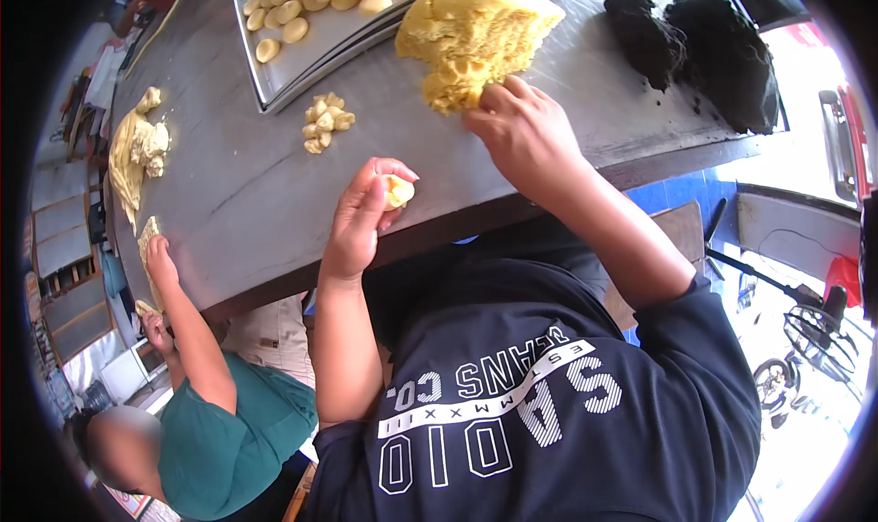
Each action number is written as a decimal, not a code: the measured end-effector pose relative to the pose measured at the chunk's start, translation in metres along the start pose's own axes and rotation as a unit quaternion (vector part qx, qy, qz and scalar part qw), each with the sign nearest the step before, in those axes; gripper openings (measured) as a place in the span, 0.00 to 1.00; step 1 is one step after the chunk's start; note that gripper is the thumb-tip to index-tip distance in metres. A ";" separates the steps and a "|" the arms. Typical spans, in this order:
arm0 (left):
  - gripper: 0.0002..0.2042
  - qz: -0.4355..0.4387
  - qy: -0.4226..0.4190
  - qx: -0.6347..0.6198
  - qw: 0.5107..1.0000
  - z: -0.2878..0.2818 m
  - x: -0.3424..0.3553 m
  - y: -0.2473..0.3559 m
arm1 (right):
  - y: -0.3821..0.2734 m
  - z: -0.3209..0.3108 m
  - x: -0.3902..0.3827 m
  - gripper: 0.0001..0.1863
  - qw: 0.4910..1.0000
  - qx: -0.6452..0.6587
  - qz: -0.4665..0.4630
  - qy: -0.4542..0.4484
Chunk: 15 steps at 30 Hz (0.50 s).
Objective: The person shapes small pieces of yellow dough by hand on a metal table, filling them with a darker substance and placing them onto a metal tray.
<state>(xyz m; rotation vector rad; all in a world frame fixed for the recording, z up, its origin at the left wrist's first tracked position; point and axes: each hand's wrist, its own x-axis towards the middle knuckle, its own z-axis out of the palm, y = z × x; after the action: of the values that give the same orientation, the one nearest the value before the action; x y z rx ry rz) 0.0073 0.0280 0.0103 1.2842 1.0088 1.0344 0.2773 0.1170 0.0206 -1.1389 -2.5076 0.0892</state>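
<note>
My left hand (358, 218) is closed around a small piece of pale dough (398, 192) near the table's front edge, its thumb and fingers curled about it. Farther right, my right hand (526, 131) has its fingers bent into the crumbly lower end of a big mound of yellow paste (480, 30). Its fingertips are partly hidden, but they pinch at the paste. A small heap of pale dough pieces (326, 122) lies on the table just beyond my left hand.
A metal tray (259, 76) of round dough balls (294, 30) stands at the back. Dark, crumbly paste (727, 60) sits at the far right. To the left lie a strip of dough (128, 161) and a co-worker in a green shirt (233, 421), hands on dough at the table (229, 184).
</note>
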 end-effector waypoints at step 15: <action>0.26 0.193 0.065 0.234 0.951 0.016 0.012 -0.008 | -0.056 -0.031 -0.003 0.18 0.919 0.378 0.077 -0.076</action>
<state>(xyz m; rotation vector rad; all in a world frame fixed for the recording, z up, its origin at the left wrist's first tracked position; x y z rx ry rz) 0.0256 0.0353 0.0030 1.8761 1.1766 1.2303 0.2510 0.0741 0.0604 -0.9939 -2.1475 1.1179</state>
